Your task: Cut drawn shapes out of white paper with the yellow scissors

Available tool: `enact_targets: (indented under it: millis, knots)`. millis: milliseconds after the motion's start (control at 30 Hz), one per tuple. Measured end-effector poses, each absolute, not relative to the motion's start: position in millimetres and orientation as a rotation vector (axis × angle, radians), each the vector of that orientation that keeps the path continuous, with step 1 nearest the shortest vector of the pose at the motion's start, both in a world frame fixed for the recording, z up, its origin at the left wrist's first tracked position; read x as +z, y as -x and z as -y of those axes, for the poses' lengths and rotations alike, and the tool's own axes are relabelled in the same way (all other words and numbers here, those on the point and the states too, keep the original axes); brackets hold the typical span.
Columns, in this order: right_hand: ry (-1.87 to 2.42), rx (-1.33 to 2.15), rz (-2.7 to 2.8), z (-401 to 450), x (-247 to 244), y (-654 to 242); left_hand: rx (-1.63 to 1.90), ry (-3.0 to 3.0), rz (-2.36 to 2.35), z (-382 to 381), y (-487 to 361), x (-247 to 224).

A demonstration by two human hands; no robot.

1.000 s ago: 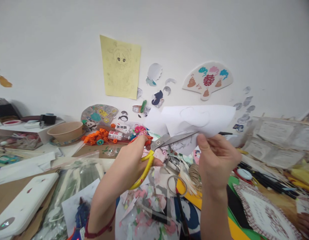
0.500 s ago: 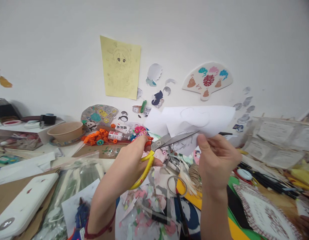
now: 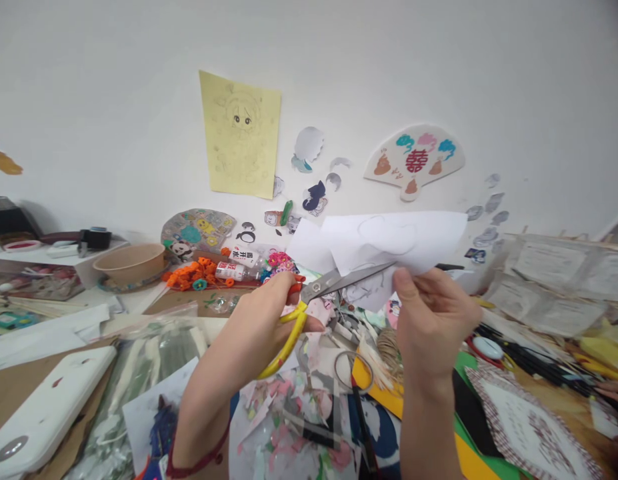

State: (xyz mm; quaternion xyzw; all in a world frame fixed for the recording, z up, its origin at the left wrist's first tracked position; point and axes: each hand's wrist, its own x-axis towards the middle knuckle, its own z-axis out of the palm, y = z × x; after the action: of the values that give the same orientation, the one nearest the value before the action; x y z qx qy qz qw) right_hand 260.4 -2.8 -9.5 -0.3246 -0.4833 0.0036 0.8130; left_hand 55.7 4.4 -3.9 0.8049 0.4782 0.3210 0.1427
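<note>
Scissors with one yellow and one orange-red handle [image 3: 289, 343] are in my left hand [image 3: 271, 313], its fingers through the loops. Their blades point right, slightly apart, with white paper between them. That white paper [image 3: 399, 233] carries pencil outlines and is partly cut, with a flap at its left. My right hand [image 3: 431, 307] pinches the paper's lower right edge between thumb and fingers, close to the blade tips. Below the blades hangs a lower part of the paper with line drawings, partly hidden behind scissors and hand.
Paper scraps [image 3: 283, 413], a metal ring [image 3: 353, 371] and twine [image 3: 389, 347] lie below the hands. A white case [image 3: 49, 407] and tan bowl [image 3: 131, 262] are at left. Black cables [image 3: 539, 360] lie at right. Behind, a yellow drawing [image 3: 241, 133] hangs on the wall.
The paper's right edge has shifted very slightly left. Both hands keep their hold, and the scissors look almost unchanged.
</note>
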Motion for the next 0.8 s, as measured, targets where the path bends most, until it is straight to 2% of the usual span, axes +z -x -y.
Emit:
enact_targets:
  millis: [333, 800]
  knots:
    - [0.699, 0.052, 0.995, 1, -11, -257, 0.965, -2.239, -1.321, -7, -58, -6]
    - [0.660, 0.183, 1.009, -3, -13, -255, 1.132, -2.242, -1.566, -1, -76, -1]
